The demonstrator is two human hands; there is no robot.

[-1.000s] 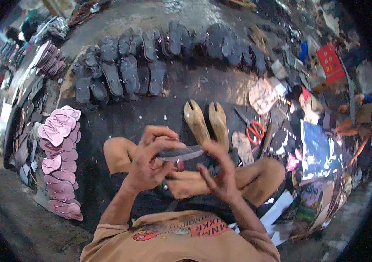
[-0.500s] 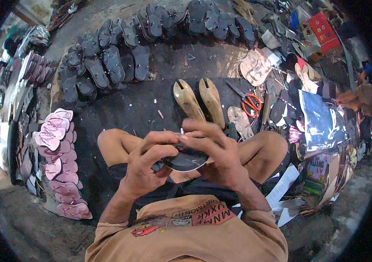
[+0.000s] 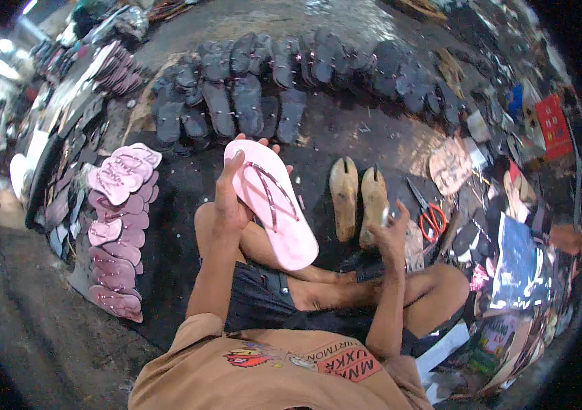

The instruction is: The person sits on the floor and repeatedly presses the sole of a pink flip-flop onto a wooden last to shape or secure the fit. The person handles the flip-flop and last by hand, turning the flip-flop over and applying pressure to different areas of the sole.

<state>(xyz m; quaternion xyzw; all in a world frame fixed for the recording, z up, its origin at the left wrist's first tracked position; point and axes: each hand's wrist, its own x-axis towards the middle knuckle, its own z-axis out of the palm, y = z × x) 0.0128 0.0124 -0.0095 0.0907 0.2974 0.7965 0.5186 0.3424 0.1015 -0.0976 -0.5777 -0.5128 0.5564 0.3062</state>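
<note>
A pink flip-flop (image 3: pixel 284 232) with a dark, beaded-looking strap is held up in my left hand (image 3: pixel 231 191). My thumb lies on its upper face near one end, while the other fingers go behind it. My right hand (image 3: pixel 390 232) is apart from the flip-flop, over the lower end of a wooden shoe last (image 3: pixel 374 191). Its fingers look spread and partly curled; a small pale spot by the fingertips is too blurred to make out. Another wooden last (image 3: pixel 344 195) lies alongside. Orange-handled scissors (image 3: pixel 432 220) rest just right of my right hand.
Overlapping pink flip-flops (image 3: pixel 116 239) form a column at the left. Dark sandals (image 3: pixel 246 102) curve in rows across the back. On the right lie pale sole pieces (image 3: pixel 450 165), a shiny blue sheet (image 3: pixel 520 256), a red box (image 3: pixel 553 126) and scattered scraps. My crossed legs are in front.
Both hands held a sandal with its dark underside showing; now a pink upper face shows in my left hand alone. My right hand has moved away, right, to the lasts. The view has shifted.
</note>
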